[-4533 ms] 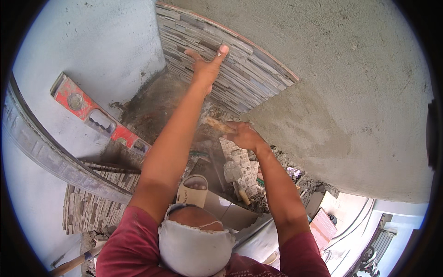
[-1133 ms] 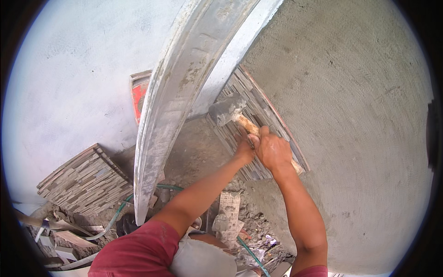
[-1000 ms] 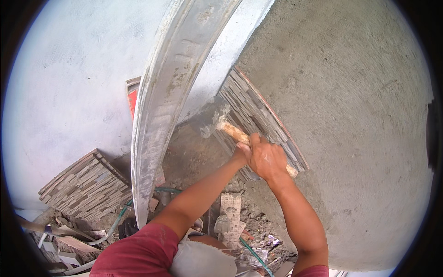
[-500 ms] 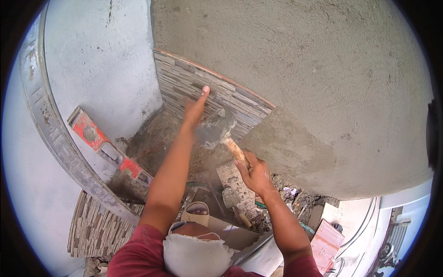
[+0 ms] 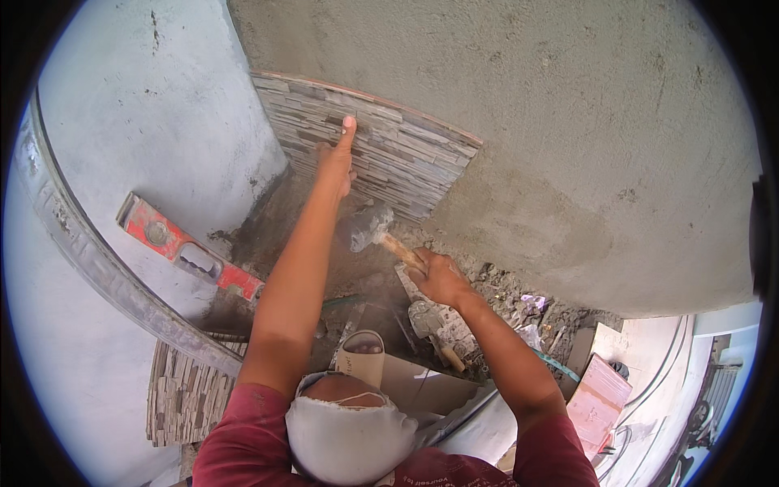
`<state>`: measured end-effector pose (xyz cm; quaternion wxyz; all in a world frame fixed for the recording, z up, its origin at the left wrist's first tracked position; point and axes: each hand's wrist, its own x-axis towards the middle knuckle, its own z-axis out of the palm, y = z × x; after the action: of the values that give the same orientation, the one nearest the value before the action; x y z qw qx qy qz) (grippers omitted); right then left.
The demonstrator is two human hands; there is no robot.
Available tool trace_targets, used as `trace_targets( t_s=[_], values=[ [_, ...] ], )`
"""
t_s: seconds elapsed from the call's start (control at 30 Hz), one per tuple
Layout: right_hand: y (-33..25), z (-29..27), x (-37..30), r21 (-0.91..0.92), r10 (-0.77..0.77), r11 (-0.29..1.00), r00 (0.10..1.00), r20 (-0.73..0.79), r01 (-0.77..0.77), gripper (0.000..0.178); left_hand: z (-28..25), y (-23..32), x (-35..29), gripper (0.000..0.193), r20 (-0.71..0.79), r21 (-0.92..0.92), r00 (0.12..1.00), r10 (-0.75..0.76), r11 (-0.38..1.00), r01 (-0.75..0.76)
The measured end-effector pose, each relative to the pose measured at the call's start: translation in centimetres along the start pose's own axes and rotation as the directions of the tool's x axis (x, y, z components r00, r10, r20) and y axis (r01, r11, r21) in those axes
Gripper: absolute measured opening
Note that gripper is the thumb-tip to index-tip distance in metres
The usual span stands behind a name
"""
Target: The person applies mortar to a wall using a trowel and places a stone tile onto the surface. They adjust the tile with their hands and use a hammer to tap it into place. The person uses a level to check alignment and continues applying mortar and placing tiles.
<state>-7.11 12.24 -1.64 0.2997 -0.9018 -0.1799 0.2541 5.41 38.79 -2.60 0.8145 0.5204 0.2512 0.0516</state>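
A stacked-stone-patterned tile (image 5: 410, 162) in greys and browns stands against the rough plastered wall, its left end at the corner. My left hand (image 5: 334, 162) is at the tile's face, thumb stretched upward; its other fingers show only in part. Below and to the right, my right hand (image 5: 442, 277) is wrapped round the wooden handle of a mallet (image 5: 401, 250). The mallet's dark, block-shaped head is crusted with grey mortar and slightly blurred. It hangs apart from the tile, just below its lower edge.
A red spirit level (image 5: 191, 253) leans on the pale left wall beside a long, mortar-stained metal straightedge (image 5: 97, 264). Another patterned tile (image 5: 182, 394) lies lower left. A trowel (image 5: 430, 323) rests among rubble near my sandalled foot (image 5: 363, 351). A pinkish box (image 5: 598, 398) sits lower right.
The mallet has moved down and left, away from in front of the tile, with my right hand still gripping it. My left hand stays at the tile. The whole view has shifted slightly.
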Motion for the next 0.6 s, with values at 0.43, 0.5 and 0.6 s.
trace_targets(
  t_s=[0.43,0.5,0.6],
  values=[
    [-0.1,6.5,4.2,-0.173,-0.009,0.983,0.950,0.311,0.065,0.038,-1.2,-0.8,1.0,0.154,-0.039,0.032,0.996,-0.086,0.996,0.087],
    [-0.6,6.4,5.9,-0.180,0.017,0.982,0.930,0.368,0.053,0.038,-1.9,-0.3,0.4,0.150,-0.043,0.066,0.996,-0.073,0.995,0.075],
    [-1.3,6.6,7.6,-0.132,0.021,0.991,0.925,0.379,0.032,0.040,-1.9,-0.6,-1.6,0.145,-0.058,0.172,0.996,0.068,0.983,-0.057]
  ],
)
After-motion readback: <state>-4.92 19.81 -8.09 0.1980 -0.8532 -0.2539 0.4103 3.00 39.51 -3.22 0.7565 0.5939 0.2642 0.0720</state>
